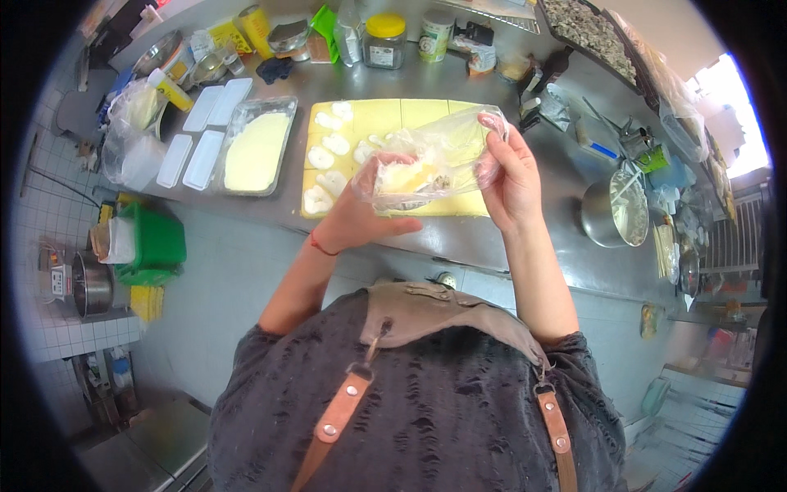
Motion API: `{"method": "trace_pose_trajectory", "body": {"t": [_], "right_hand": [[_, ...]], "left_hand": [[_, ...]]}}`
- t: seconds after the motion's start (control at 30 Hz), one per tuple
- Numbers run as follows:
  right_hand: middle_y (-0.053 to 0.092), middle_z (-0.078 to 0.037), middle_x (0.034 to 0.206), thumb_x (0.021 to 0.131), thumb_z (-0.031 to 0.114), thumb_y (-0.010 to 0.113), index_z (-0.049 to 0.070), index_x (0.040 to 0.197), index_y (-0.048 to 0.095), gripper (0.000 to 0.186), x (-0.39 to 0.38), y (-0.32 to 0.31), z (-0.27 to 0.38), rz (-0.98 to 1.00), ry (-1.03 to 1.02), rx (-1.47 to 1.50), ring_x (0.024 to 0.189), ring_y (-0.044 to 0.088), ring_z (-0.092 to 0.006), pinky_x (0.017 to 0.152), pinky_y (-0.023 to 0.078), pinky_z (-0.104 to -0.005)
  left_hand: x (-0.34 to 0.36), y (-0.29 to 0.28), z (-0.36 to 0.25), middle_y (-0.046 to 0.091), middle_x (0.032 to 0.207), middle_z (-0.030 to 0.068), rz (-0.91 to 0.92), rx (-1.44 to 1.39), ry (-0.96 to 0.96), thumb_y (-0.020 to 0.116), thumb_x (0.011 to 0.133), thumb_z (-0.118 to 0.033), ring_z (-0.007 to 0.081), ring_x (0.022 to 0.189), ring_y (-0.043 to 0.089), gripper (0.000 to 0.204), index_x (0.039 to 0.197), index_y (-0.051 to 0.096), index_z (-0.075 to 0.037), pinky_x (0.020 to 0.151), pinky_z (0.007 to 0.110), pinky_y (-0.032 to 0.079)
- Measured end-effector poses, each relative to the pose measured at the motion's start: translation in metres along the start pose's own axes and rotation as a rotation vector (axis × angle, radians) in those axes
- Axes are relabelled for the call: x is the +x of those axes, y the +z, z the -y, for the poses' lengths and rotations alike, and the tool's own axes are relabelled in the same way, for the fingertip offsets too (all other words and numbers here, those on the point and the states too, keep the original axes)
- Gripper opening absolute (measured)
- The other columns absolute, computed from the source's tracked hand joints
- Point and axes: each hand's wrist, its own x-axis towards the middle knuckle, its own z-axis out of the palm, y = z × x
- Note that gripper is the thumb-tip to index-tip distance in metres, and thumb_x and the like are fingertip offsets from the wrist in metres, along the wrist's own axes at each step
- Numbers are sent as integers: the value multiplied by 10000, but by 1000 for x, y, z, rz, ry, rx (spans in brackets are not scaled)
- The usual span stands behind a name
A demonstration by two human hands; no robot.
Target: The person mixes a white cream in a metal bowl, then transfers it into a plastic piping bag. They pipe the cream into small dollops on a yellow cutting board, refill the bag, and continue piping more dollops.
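A clear plastic bag (452, 135) with pale yellow and cream-coloured stuff in it is stretched between my hands. My left hand (359, 220) cups the filled end from the left, its fingertips showing through the film and its thumb stretched out below. At the other end, my right hand (510, 176) pinches the bag's edge between thumb and fingers. Under the bag lies a yellow sheet cake (385, 111), cut into squares. Paired dollops of white cream (328, 182) sit on its left squares. The bag and my hands hide part of the cake's middle and right.
Left of the cake are a clear tray of pale yellow food (258, 152) and several white lidded boxes (202, 160). A steel pot (611, 215) with cream on its wall stands right. A yellow-lidded jar (385, 45) is at the back. A green bin (156, 242) stands below the table's left.
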Motion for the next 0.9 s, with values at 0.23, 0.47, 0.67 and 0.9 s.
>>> {"method": "trace_pose_trajectory", "body": {"t": [0.23,0.47,0.67,0.9], "right_hand": [[706,-82,740,982,87,614,-25,1122,664,186,-12,23,35,-51,-241,-223,537,622,-139,481,475,-246],[700,-155,717,931,42,540,-23,951,634,116,-17,-6,49,-195,-442,-291,563,650,-206,513,507,-264],[713,-201,833,958,60,524,-39,1039,609,153,-2,19,65,19,-340,-124,644,683,-252,648,570,-312],[723,-133,855,963,71,650,-28,1193,558,267,14,22,76,-153,-384,-580,689,693,-195,627,526,-267]], "left_hand": [[16,0,3,646,987,14,-242,-331,-377,567,993,-249,109,984,566,356,1217,679,4,862,261,457],[41,-16,13,660,906,-22,-339,-420,-374,576,929,-91,33,703,468,245,1097,729,0,646,192,404],[54,-25,41,435,1414,143,-202,-376,59,804,838,-282,141,1106,537,761,1438,424,-9,980,303,439],[100,-1,45,704,1008,80,-103,-797,-91,679,927,-60,152,997,636,152,1069,684,-5,935,305,476]]}}
